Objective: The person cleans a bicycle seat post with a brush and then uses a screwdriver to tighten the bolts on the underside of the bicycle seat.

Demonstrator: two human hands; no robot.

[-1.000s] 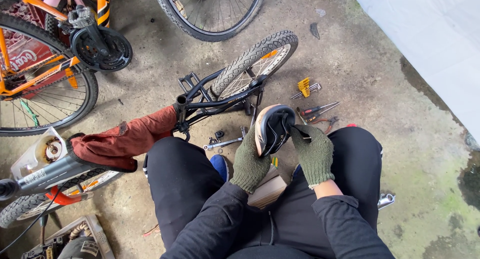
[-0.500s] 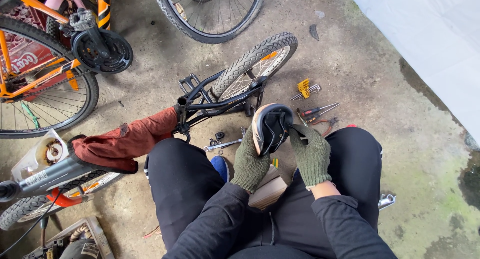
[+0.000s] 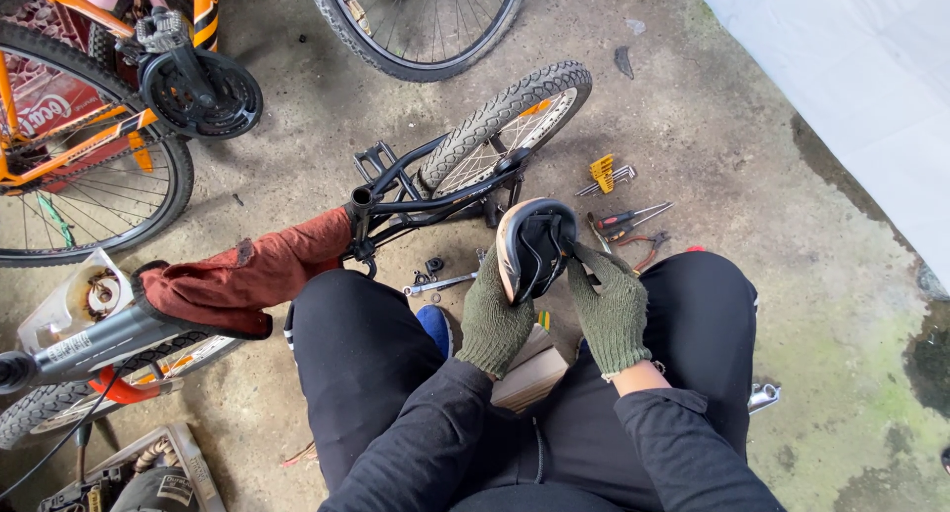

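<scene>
Head view: a bicycle saddle is held upside down above the knees, its black underside turned toward the camera. The left hand, in a green knit glove, is closed around the saddle's tan edge from below. The right hand, gloved alike, has its fingers pressed onto the underside near the rails; its grip is closed on the saddle too. A small black bike lies on the concrete floor just beyond the knees, a rust-red rag draped on its frame. A wrench and loose small parts lie on the floor under the saddle; a yellow hex key set, a screwdriver and pliers lie to the right. Orange bikes stand at upper left. Risk noted: the knit gloves may slip on the smooth shell, so the saddle could drop onto the loose parts and scatter them; fingers near the rails could be pinched.
</scene>
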